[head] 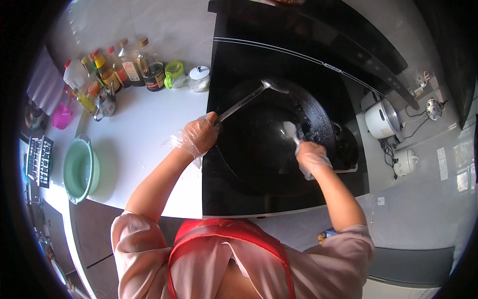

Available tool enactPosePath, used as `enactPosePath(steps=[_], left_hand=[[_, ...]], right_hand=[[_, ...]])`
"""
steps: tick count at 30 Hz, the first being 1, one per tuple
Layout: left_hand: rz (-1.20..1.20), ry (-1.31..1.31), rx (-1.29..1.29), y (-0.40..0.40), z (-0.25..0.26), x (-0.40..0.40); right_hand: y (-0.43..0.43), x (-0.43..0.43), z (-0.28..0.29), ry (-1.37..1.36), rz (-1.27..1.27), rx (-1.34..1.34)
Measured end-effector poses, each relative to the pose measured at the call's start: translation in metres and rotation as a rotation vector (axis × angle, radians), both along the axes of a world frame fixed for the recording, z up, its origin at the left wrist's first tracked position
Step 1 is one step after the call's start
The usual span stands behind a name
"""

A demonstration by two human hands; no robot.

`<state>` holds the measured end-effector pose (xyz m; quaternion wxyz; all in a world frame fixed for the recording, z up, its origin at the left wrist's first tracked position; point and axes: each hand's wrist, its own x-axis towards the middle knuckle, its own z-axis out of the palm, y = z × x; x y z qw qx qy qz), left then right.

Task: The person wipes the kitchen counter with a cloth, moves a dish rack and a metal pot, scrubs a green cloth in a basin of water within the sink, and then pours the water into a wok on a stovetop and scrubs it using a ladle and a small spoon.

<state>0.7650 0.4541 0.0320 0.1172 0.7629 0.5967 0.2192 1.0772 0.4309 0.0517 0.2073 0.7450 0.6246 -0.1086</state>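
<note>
A large dark wok (317, 116) sits on the black glass cooktop (227, 202). My left hand (199, 134), in a clear plastic glove, grips the handle of a metal ladle (244, 101); the ladle's head rests near the wok's far rim. My right hand (312, 157), also gloved in clear plastic, is closed around a short pale handle of a white or shiny utensil (289, 130), whose flat head is over the inside of the wok. Its exact kind is unclear. The wok's bottom is dark, with a glossy reflection; its contents cannot be made out.
Left of the cooktop, sauce bottles (129, 69), a green-lidded jar (174, 74) and a white-lidded jar (199, 78) line the wall. A green basin (80, 168) stands at the counter's left. Right are a white rice cooker (379, 119), cords and a dark pot (347, 147).
</note>
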Motion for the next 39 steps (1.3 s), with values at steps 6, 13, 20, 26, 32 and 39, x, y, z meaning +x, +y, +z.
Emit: enactPosePath(steps=[6, 13, 20, 26, 32, 39], left_hand=[[0.016, 0.094, -0.098, 0.003, 0.001, 0.004], [0.010, 0.087, 0.057, 0.001, -0.008, 0.001], [-0.036, 0.025, 0.119, 0.002, -0.008, 0.000], [-0.040, 0.005, 0.074, 0.001, -0.007, -0.006], [-0.040, 0.013, 0.043, 0.003, -0.004, 0.000], [-0.022, 0.050, -0.016, 0.005, -0.002, 0.000]], right_hand=[[0.026, 0.032, -0.013, -0.013, -0.107, 0.245], [0.025, 0.008, -0.018, -0.033, -0.022, 0.229], [-0.001, 0.072, 0.030, -0.283, -0.035, 0.189], [-0.066, 0.042, 0.076, 0.084, -0.012, -0.178], [-0.016, 0.041, 0.010, 0.554, -0.277, -0.255], [0.052, -0.019, -0.078, 0.917, -0.083, 0.212]])
